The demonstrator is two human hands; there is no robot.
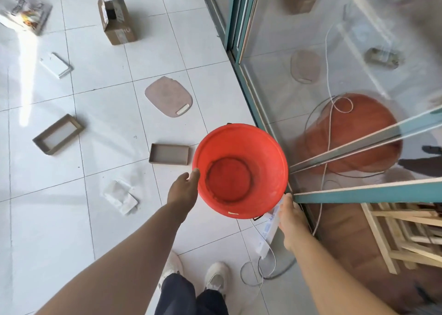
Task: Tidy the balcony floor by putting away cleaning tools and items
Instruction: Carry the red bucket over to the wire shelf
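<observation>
I see the white tiled floor [100,219] filling most of my view, with a glass door [334,51] in a teal frame on the right, reflecting the things on the floor. I hold a red bucket [240,171] over the tiles beside the door frame, mouth up, nothing inside. My left hand [185,190] presses its left rim with straight fingers; the fingertips go behind the rim. My right hand [290,216] is at its lower right edge, the fingers hidden under the bucket, so I can't tell its grip. A white power strip [266,233] lies just under that hand, its cable [253,274] coiled by my shoes [216,275]. Farther off stand an open carton [118,20], its print too blurred to read, two shallow trays [58,134], a brown oval pad [168,97] and crumpled white packaging [120,196].
</observation>
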